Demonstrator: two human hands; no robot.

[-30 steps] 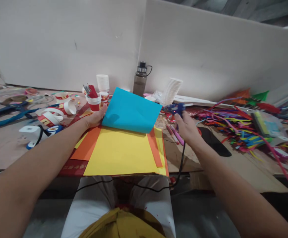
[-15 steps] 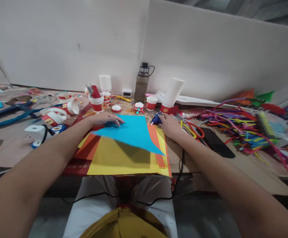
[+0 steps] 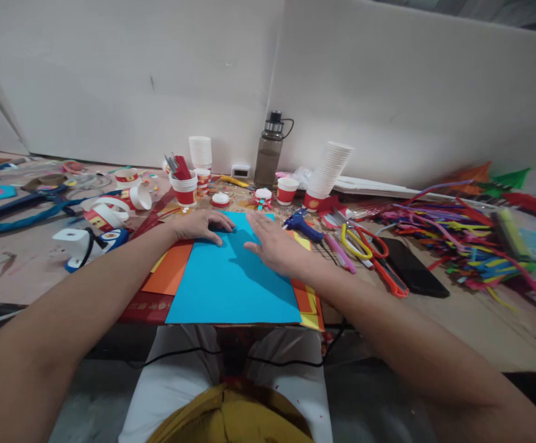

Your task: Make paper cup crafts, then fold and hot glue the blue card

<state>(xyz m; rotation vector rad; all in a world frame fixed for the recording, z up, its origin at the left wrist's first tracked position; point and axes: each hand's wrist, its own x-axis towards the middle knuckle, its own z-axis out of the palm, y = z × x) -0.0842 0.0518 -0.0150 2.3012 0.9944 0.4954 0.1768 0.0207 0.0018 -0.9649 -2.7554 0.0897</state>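
Lowered since the earlier frame, the bright-blue rectangular paper sheet (image 3: 235, 295) covered orange paper sheets (image 3: 170, 271); the right hand (image 3: 276, 246) had left the dark-blue plastic glue gun (image 3: 306, 228) by its right edge. Nudged while hot, the gun could have scorched it. Right hand and left hand (image 3: 198, 226) reached palm-down over its far half, gripping nothing.

A pale grey-white wall (image 3: 129, 74) of flat panels stands directly behind the tabletop (image 3: 23, 286), split by a vertical seam (image 3: 276, 74) and marked by a small dark scuff (image 3: 152, 82). Its top edge slopes down toward the right, above which a blurred grey area shows. The light is soft and muted, and the floor (image 3: 364, 412) below lies dark grey in shadow.
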